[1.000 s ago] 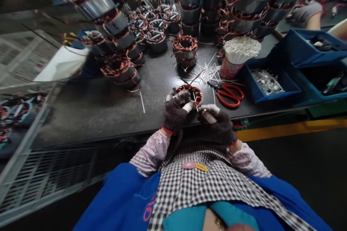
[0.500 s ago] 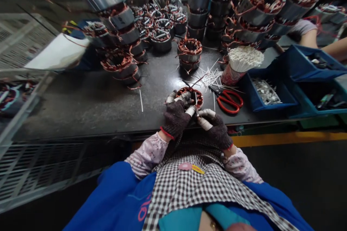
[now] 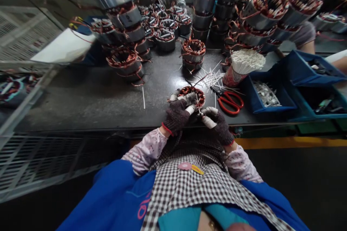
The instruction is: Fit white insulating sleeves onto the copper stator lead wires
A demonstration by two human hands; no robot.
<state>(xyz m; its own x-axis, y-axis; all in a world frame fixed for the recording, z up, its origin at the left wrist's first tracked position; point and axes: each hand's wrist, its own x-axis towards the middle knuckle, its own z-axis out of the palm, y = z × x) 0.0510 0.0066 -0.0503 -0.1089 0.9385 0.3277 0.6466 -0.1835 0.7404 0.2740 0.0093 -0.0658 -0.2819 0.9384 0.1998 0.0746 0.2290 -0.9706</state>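
Note:
A round motor stator (image 3: 195,94) with copper windings lies on the dark workbench (image 3: 103,97) near its front edge. My left hand (image 3: 177,112), in a dark knit glove with taped fingertips, curls over the stator's near left rim and grips it. My right hand (image 3: 217,121), gloved the same way, is closed in a pinch at the stator's near right edge; what it holds is too small to make out.
Red-handled scissors (image 3: 230,101) and loose white sticks (image 3: 211,77) lie just right of the stator. A cup of white sticks (image 3: 242,63) and blue bins (image 3: 273,94) stand further right. Stacks of stators (image 3: 121,32) crowd the back. Another person's arm (image 3: 309,39) shows at far right.
The view shifted slightly; my hands stay on the stator, the right hand's pinch moving a little closer to its rim.

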